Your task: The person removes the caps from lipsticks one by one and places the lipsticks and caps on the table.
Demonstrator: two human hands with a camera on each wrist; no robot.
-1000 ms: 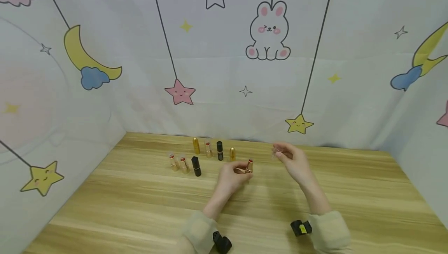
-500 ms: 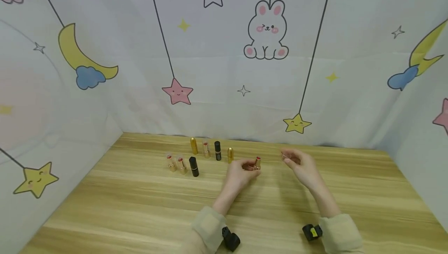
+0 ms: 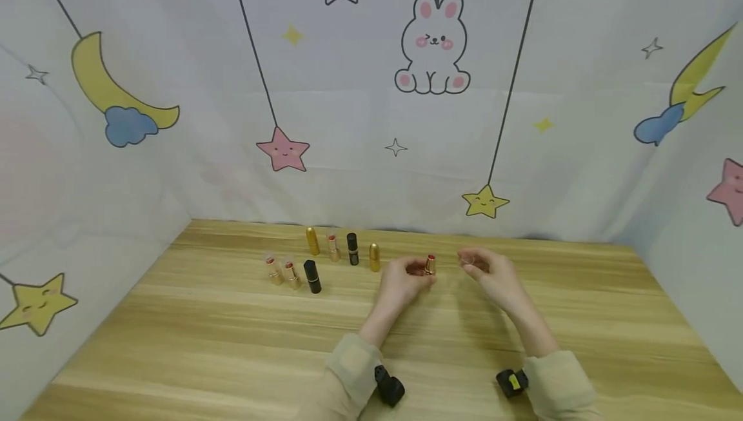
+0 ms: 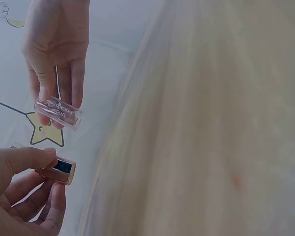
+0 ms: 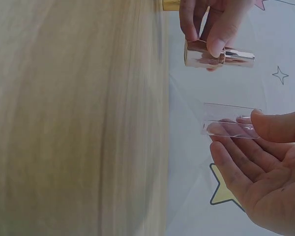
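My left hand (image 3: 402, 281) pinches an uncapped lipstick (image 3: 430, 265) by its gold base, holding it upright with the red tip on top. In the right wrist view the lipstick's shiny gold tube (image 5: 204, 55) shows between thumb and fingers. To its right, my right hand (image 3: 491, 274) pinches a clear lipstick cap (image 5: 230, 121) between thumb and fingers. White lettering shows on the clear cap (image 4: 59, 112) in the left wrist view. A small gap separates cap and lipstick, both raised off the wooden table (image 3: 244, 343).
Left of my hands stand several lipsticks. Among them are a gold bullet-shaped one (image 3: 374, 257), a black one (image 3: 353, 249), another black one (image 3: 312, 276), and a clear-capped one with a red tip (image 3: 292, 275). A patterned white curtain (image 3: 348, 182) rises behind the table.
Over the last second both hands shifted slightly right along the table with the lipstick and cap. In the last half second, the right hand came somewhat nearer the left. The camera view turned a little.
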